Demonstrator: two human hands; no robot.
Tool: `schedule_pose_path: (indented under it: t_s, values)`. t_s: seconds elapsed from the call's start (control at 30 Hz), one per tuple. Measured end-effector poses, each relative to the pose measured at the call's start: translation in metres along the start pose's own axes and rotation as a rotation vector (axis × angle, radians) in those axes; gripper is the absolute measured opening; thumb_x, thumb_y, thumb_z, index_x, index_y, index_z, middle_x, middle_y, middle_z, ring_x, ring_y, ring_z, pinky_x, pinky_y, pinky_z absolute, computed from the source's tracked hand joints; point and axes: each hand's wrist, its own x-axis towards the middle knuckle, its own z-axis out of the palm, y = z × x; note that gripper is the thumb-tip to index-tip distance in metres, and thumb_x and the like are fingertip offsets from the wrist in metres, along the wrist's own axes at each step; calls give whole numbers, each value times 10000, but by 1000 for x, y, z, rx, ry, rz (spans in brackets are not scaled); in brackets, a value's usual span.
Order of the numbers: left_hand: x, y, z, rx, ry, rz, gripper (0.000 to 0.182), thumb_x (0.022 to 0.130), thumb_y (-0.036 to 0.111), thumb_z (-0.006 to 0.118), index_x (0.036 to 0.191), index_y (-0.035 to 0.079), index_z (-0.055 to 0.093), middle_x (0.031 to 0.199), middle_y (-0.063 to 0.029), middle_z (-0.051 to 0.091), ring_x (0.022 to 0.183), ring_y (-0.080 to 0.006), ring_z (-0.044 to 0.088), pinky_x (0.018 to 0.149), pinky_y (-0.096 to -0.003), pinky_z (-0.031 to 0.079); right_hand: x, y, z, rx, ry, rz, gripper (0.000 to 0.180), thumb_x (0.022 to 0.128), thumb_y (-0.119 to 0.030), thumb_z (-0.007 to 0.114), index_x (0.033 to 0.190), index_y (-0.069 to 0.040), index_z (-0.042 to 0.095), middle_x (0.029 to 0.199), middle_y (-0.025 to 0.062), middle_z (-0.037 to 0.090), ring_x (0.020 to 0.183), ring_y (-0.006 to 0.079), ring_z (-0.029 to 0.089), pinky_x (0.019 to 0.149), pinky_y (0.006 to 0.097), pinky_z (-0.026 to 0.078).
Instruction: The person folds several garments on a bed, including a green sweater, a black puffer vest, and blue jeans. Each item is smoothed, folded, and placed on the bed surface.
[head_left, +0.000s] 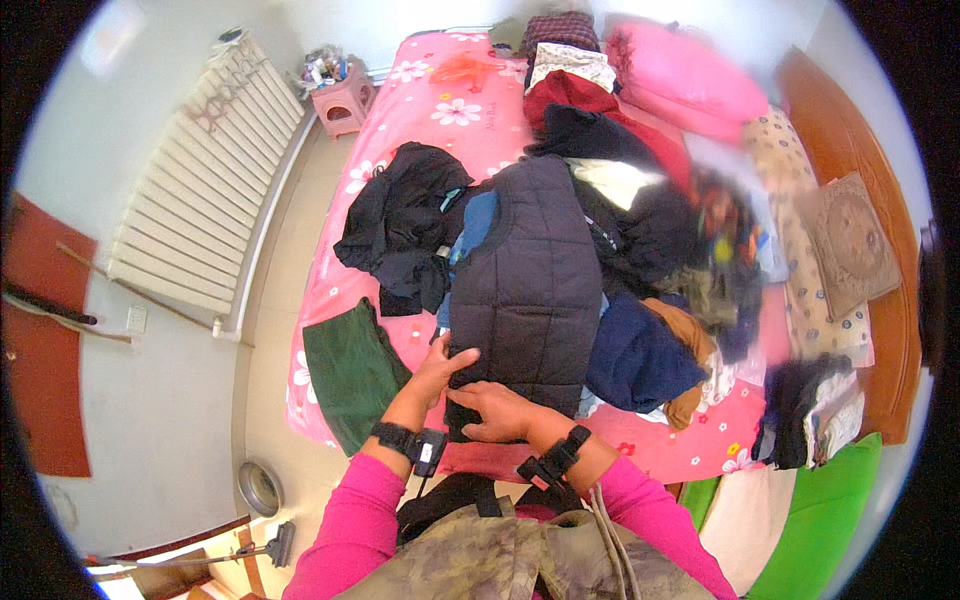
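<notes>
A dark quilted vest (532, 300) lies lengthwise on the bed in front of me, its neckline curving at the upper left. My left hand (439, 371) is at the vest's lower left edge, thumb over the fabric and fingers along the side. Just below it, my right hand (499, 412) rests on the lower left corner, finger and thumb apart with dark cloth between them. Whether it grips the cloth is unclear. Blue cloth (480, 217) shows beside the neckline. Left of my hands lies a dark green folded garment (352, 375).
A pink flowered bedsheet (457, 112) covers the bed. Black clothes (409, 210) lie left of the vest; a navy garment (641, 356) and other heaped clothes lie right. Pink pillows (682, 75) are at the far right. A radiator (210, 180) lines the left wall; a metal basin (259, 487) is low left.
</notes>
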Motion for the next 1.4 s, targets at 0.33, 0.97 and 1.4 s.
schedule_pose_path:
  t_s: [0.33, 0.97, 1.4]
  values:
    - [76, 40, 49, 602, 569, 329, 750, 599, 335, 839, 1152, -63, 528, 1055, -150, 631, 956, -227, 606, 881, -286, 449, -80, 116, -64, 428, 1264, 684, 585, 796, -271, 677, 1260, 8, 457, 1258, 166, 503, 1161, 285, 475, 1008, 371, 349]
    - [-59, 125, 65, 141, -294, 277, 795, 598, 110, 835, 1273, -10, 431, 1201, -56, 542, 1116, -173, 499, 1007, -319, 357, -143, -2, -124, 1512, 912, 280, 536, 787, -185, 655, 1260, -3, 484, 1212, 126, 576, 1086, 273, 568, 949, 384, 440]
    - [-171, 173, 59, 360, -971, 838, 529, 603, 330, 856, 979, 69, 591, 1177, -144, 533, 1184, -328, 460, 1042, -482, 273, -269, -93, -93, 1336, 341, 356, 789, 508, 9, 829, 1231, 18, 512, 1185, 95, 597, 1059, 203, 568, 958, 322, 405]
